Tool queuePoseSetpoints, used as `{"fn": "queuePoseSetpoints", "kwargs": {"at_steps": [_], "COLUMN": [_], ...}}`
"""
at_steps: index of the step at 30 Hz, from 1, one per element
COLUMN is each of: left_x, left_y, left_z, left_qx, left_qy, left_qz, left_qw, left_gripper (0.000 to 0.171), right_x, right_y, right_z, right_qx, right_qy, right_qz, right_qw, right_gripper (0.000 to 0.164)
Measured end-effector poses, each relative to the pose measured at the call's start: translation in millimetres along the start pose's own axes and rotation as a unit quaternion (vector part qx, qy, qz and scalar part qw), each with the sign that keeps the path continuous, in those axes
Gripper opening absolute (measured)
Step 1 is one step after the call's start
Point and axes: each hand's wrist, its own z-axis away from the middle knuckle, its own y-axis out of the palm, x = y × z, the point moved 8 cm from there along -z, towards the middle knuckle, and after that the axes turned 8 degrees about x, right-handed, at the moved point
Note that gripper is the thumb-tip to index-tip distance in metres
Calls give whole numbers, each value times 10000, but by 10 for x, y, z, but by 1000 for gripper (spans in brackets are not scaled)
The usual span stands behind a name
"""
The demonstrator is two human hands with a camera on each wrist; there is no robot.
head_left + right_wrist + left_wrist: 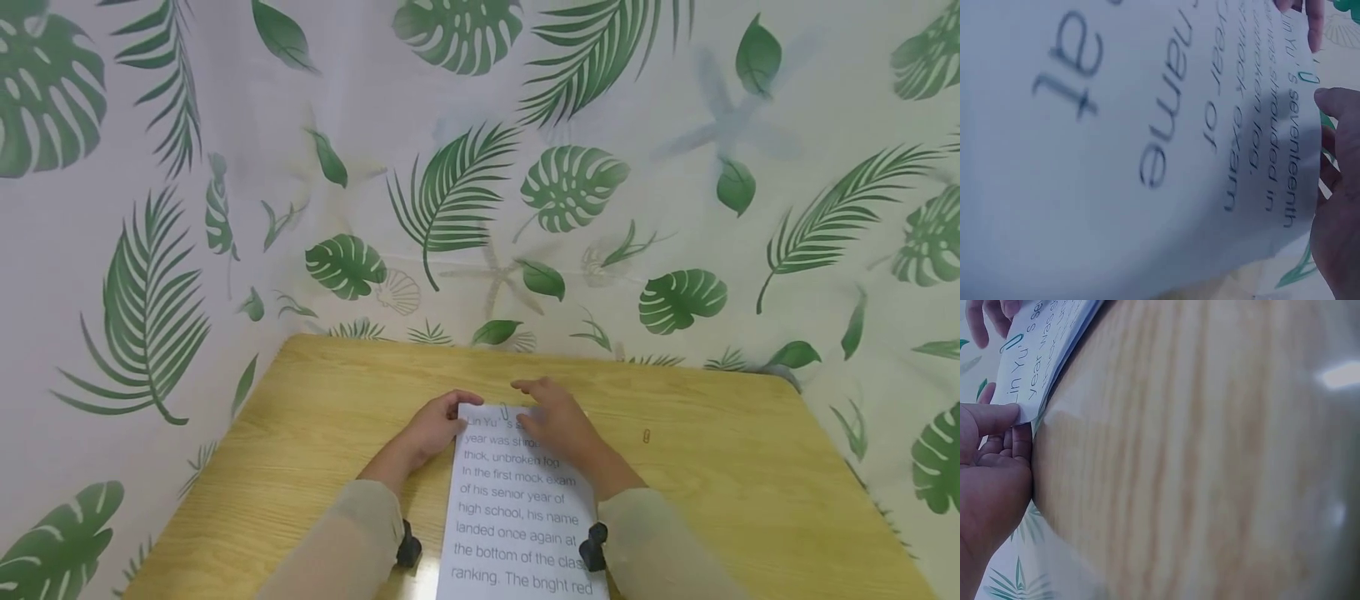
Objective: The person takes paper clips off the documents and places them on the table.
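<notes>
Nearest the person, between two beige sleeves (345,533), printed sheets (517,521) rest on a wood-grain table (337,400), with a red paperclip (647,436) well apart to the right of the sheets. The left hand (435,429) pinches the sheets' top left corner, thumb above and fingers beneath, while the right hand (564,427), fingers loosely spread, lies at the sheets' top edge, thumb near a green paperclip (504,412) on that edge; beyond the sheets hangs a leaf-print wall covering (465,275).

Two grips (437,427) (561,423), two paperclips (504,412) (647,436), one paper stack (517,527), one table (322,442).
</notes>
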Motion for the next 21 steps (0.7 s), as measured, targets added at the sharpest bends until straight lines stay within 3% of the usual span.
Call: {"fn": "queuePoseSetpoints", "kwargs": {"at_steps": [4, 9, 14, 21], "left_x": [3, 2, 1, -6], "left_y": [8, 23, 16, 13], "left_z": [-2, 4, 7, 7], "left_qx": [-51, -38, -68, -29], "left_qy": [17, 15, -6, 73], "left_qz": [-61, -43, -87, -49], "left_qw": [10000, 10000, 9999, 10000], "left_gripper": [41, 40, 40, 40], "right_x": [18, -5, -21, 32], "right_y": [103, 157, 187, 231], "right_z": [-44, -39, -25, -70], "right_qx": [-21, -39, 3, 56], "right_qy": [-75, 248, 475, 380], "right_qz": [24, -253, -411, -430], "right_qw": [10000, 9994, 9980, 9983], "right_gripper": [47, 30, 34, 32]}}
